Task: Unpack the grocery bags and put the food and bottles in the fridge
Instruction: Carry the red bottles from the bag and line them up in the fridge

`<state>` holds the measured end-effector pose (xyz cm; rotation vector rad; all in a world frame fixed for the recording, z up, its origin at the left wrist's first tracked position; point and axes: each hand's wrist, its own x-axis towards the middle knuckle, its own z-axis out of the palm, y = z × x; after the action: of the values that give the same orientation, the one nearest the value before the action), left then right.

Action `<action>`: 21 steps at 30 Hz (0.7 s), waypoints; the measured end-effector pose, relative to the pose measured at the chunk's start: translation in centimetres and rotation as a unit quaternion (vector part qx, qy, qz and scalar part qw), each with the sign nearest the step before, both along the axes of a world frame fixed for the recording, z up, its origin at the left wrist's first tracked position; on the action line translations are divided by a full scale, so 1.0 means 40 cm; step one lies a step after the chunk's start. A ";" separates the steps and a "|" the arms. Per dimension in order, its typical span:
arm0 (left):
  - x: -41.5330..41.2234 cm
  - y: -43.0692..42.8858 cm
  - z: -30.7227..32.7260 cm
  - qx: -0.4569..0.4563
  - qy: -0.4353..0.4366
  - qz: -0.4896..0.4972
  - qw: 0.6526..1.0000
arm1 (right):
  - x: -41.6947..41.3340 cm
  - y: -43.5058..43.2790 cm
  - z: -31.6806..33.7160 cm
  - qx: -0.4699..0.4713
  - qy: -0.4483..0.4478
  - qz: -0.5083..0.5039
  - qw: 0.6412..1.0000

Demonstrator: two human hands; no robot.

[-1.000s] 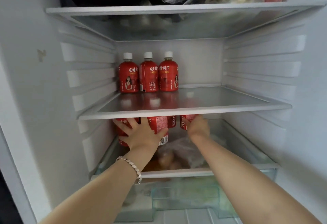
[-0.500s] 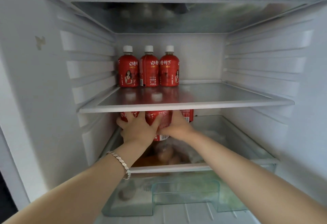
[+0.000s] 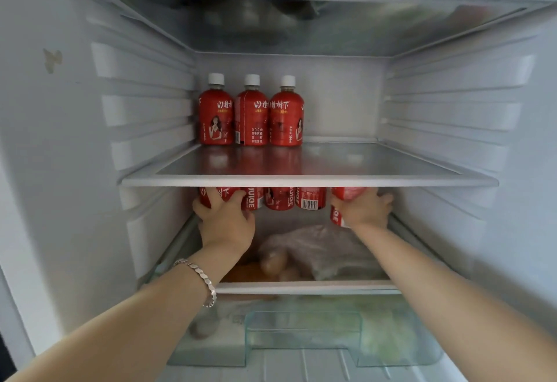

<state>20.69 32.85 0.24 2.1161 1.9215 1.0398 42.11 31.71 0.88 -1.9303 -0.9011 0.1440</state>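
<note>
Red juice bottles [image 3: 280, 199] being ranked under the glass shelf [image 3: 301, 182].
Left hand [image 3: 224, 225] curls round the leftmost bottle [image 3: 211, 197], holding it by the side wall [image 3: 156, 231], likely to save room; two bottles [image 3: 312, 199] stand between the hands; right hand [image 3: 366, 211] grips the rightmost bottle [image 3: 343, 200], forward of the row and perhaps tilted, its top hidden, ready to close the line.

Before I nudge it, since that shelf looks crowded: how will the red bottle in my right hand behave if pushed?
The red bottle looks tall and narrow like the three bottles above, so it probably tips if pushed high. Its glossy wrap may slip in the fingers of the right hand. Round, so likely rolls if toppled.
</note>
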 end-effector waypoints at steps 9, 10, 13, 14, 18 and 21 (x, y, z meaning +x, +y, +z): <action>-0.007 0.004 0.001 -0.024 0.053 0.005 0.998 | 0.028 0.076 0.011 -0.062 -0.044 0.102 0.992; -0.007 0.007 0.005 -0.024 0.061 0.005 0.998 | 0.026 0.077 0.012 -0.062 -0.044 0.104 0.992; -0.012 0.020 0.014 -0.026 0.125 0.018 0.992 | 0.031 0.075 0.019 -0.094 -0.066 0.130 0.985; -0.019 0.029 0.016 -0.013 0.161 0.029 0.986 | 0.029 0.071 0.024 -0.107 -0.076 0.144 0.981; -0.051 0.075 0.029 0.045 0.240 0.057 0.968 | 0.002 0.042 0.023 -0.126 -0.085 0.186 0.971; -0.044 0.088 0.037 0.051 0.252 0.061 0.964 | -0.030 0.031 0.011 -0.134 -0.118 0.216 0.960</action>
<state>18.92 36.36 1.73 2.5421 2.2774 0.6687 40.92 32.94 1.32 -1.9954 -1.5262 0.3117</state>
